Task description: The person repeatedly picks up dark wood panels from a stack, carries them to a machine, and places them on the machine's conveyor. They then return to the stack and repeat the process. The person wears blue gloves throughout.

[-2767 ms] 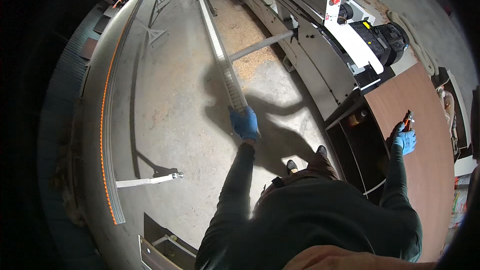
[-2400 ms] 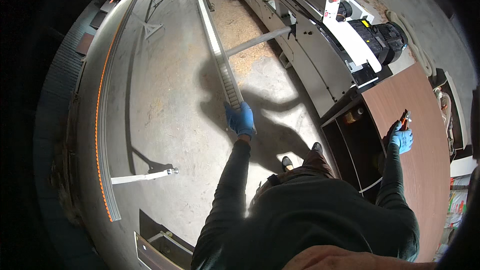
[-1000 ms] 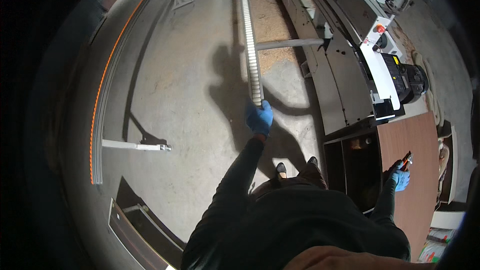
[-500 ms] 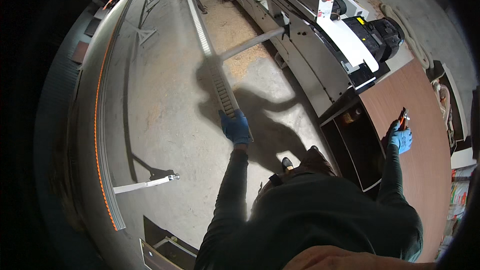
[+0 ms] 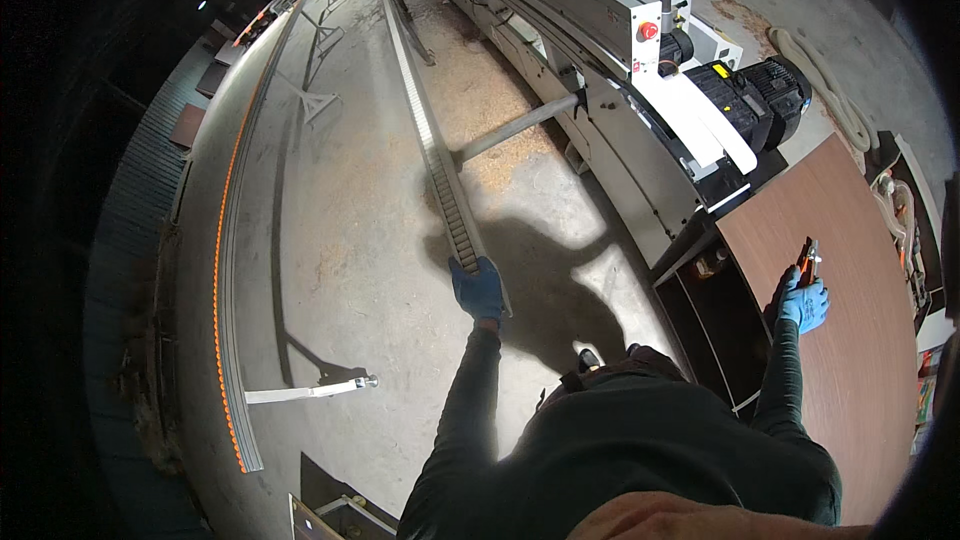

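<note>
In a blue glove, my left hand (image 5: 478,290) is closed on the near end of a long, narrow roller rail (image 5: 436,172), which runs away from me above the floor. Small pale rollers line its channel. My right hand (image 5: 806,306), also gloved in blue, rests over a brown wood-grain tabletop (image 5: 840,360). Its fingers are closed round a small hand tool (image 5: 811,258) with orange on the handle and a shiny metal head. The glove covers part of that tool, so its exact kind cannot be made out.
A long machine (image 5: 620,140) with a red button and black motors (image 5: 760,100) stands ahead on the right. Dark open shelves (image 5: 712,325) sit under the tabletop. To the left runs another rail with orange rollers (image 5: 217,310) on a white bracket (image 5: 310,392). Sawdust (image 5: 500,152) covers some floor.
The whole view has shifted, so the scene sits slightly lower and further right. Both hands keep their holds on the rail and the tool.
</note>
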`<action>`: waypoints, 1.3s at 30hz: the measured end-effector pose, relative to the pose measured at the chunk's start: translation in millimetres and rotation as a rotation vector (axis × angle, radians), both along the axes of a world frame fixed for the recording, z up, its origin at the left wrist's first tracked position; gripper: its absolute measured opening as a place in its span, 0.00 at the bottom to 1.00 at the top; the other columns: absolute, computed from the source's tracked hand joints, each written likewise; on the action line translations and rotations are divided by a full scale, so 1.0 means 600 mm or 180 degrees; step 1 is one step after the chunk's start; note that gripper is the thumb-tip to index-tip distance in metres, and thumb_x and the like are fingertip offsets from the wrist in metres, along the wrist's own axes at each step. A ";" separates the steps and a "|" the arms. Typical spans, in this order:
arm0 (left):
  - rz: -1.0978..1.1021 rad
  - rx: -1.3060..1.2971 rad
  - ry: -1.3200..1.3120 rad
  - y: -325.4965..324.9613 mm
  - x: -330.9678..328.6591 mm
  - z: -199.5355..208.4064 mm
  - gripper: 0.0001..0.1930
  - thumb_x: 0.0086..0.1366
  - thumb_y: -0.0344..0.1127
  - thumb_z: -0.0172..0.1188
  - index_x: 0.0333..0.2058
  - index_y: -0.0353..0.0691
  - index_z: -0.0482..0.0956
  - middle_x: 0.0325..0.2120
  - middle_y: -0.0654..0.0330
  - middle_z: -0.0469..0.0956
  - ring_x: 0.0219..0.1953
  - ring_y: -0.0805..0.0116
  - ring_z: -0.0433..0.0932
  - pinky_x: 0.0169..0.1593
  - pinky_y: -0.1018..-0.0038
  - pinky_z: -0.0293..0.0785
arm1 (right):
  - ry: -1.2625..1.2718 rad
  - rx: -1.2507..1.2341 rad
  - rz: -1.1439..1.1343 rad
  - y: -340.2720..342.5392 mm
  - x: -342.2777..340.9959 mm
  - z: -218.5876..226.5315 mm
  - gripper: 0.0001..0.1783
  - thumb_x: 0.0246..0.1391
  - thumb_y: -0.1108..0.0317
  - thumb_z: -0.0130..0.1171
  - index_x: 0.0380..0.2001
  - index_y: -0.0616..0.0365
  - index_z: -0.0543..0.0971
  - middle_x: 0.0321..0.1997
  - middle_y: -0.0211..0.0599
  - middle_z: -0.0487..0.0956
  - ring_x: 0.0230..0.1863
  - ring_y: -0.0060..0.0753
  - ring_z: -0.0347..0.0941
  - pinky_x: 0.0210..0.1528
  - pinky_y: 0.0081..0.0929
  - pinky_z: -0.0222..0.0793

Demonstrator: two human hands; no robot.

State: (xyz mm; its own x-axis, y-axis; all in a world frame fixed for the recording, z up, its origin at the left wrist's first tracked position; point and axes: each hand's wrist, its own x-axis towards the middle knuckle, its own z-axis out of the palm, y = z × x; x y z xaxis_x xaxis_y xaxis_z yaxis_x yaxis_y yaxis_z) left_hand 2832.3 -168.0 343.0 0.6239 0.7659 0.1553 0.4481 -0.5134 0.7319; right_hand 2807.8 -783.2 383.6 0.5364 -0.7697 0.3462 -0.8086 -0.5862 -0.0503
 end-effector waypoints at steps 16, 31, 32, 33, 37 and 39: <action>0.0113 0.0357 0.0099 0.009 0.008 -0.032 0.33 0.63 0.49 0.62 0.59 0.27 0.73 0.45 0.38 0.83 0.48 0.42 0.83 0.53 0.55 0.78 | -0.0031 0.0048 0.0790 -0.062 -0.026 -0.022 0.33 0.56 0.37 0.63 0.45 0.61 0.80 0.48 0.46 0.80 0.52 0.52 0.76 0.51 0.50 0.74; -0.0103 0.1545 -0.0542 -0.080 -0.017 0.013 0.32 0.59 0.48 0.68 0.53 0.26 0.77 0.46 0.39 0.77 0.52 0.37 0.74 0.56 0.49 0.72 | -0.0702 0.1043 0.1782 -0.075 -0.050 -0.021 0.33 0.58 0.48 0.69 0.50 0.67 0.75 0.47 0.53 0.79 0.48 0.54 0.78 0.51 0.45 0.73; -0.0182 0.1661 -0.0691 -0.099 -0.020 0.015 0.32 0.60 0.48 0.68 0.54 0.26 0.76 0.48 0.39 0.77 0.54 0.37 0.74 0.58 0.49 0.72 | -0.0746 0.0995 0.1894 -0.070 -0.049 -0.019 0.33 0.57 0.49 0.71 0.51 0.67 0.75 0.44 0.51 0.80 0.43 0.50 0.80 0.47 0.43 0.75; -0.0219 0.1678 -0.0729 -0.117 -0.021 0.014 0.32 0.61 0.47 0.68 0.55 0.26 0.76 0.50 0.39 0.77 0.56 0.38 0.74 0.59 0.50 0.71 | -0.0829 0.1271 0.1962 -0.064 -0.047 -0.014 0.32 0.57 0.50 0.72 0.51 0.67 0.76 0.42 0.50 0.81 0.42 0.49 0.80 0.46 0.41 0.75; -0.0429 0.0479 -0.1127 -0.195 -0.027 -0.006 0.27 0.68 0.41 0.65 0.59 0.27 0.75 0.57 0.41 0.77 0.61 0.45 0.74 0.65 0.57 0.69 | -0.1044 0.1567 0.2263 -0.026 -0.041 0.016 0.29 0.55 0.56 0.74 0.49 0.66 0.77 0.37 0.46 0.81 0.37 0.43 0.81 0.42 0.36 0.76; -0.0572 -0.0723 -0.1445 -0.229 -0.037 -0.019 0.25 0.69 0.39 0.65 0.58 0.27 0.75 0.55 0.45 0.79 0.59 0.51 0.76 0.64 0.61 0.71 | -0.1124 0.1905 0.2489 -0.004 -0.039 0.039 0.28 0.54 0.56 0.74 0.49 0.66 0.77 0.38 0.47 0.81 0.36 0.43 0.80 0.42 0.37 0.76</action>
